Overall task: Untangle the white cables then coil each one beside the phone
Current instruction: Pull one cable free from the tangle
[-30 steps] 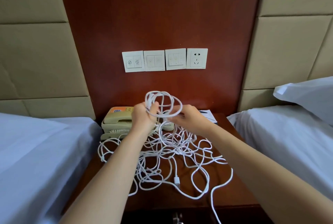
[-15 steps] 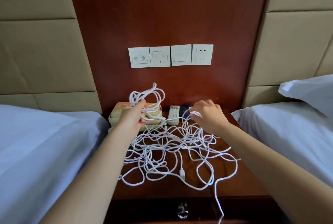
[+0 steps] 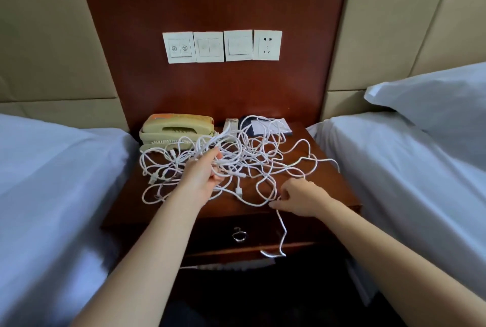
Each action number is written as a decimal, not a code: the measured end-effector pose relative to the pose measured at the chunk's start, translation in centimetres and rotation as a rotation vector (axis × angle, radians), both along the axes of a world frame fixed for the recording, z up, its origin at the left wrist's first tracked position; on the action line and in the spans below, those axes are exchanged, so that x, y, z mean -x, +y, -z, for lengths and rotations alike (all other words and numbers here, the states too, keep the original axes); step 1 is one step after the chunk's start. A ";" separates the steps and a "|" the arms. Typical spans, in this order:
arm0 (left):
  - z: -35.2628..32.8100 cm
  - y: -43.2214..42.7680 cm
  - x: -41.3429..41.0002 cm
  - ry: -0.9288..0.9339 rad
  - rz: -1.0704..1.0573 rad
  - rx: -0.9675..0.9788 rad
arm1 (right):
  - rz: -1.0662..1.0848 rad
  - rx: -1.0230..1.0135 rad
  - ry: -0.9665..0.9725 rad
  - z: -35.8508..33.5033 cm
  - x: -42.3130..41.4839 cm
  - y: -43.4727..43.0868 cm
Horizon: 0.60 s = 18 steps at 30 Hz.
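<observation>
Bedside surface (image 3: 342, 191) of dark red wood, wedged between two beds: left bed (image 3: 52, 169) at 9 o'clock, right bed (image 3: 407, 169) at 3 o'clock with a pillow (image 3: 434, 98) on it. Wood panel behind carries a row of four switch plates (image 3: 222, 46) at 12 o'clock.

Phone (image 3: 176, 129), cream with a corded handset, sits in the 10 o'clock corner. Remote (image 3: 231, 124) lies at 12 o'clock, just beside the phone. Dark folder with a paper sheet (image 3: 271, 127) at 1 o'clock.

White cables (image 3: 252, 158) – one loose tangle spread over most of the top, from the phone's front edge across to the 3 o'clock side. Some loops overlap the folder and remote. One plug end (image 3: 238, 191) lies near the middle, toward 6 o'clock.

Left hand (image 3: 202, 179) is raised a little over the 8 o'clock part of the tangle. Its fingers (image 3: 214, 154) are curled round a bunch of strands, thumb on top, with the strands fanning out from the grip toward 12 and 2 o'clock.

Right hand (image 3: 302, 200) is at the front edge, 5 o'clock. Fingers (image 3: 285, 196) are closed in a pinch on a single strand – that strand drops over the edge, past the drawer, and curls at its bottom end. Ring pull (image 3: 238, 234) on the drawer front at 6 o'clock.
</observation>
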<state>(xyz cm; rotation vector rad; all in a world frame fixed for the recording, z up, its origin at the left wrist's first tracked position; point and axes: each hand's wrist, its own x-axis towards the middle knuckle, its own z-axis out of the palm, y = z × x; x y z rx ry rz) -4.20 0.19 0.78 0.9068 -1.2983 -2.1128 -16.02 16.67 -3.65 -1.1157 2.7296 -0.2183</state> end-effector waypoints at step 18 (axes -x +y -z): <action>0.8 -1.2 0.9 0.051 0.003 -0.119 | 0.228 0.691 -0.618 -6.1 0.9 -3.7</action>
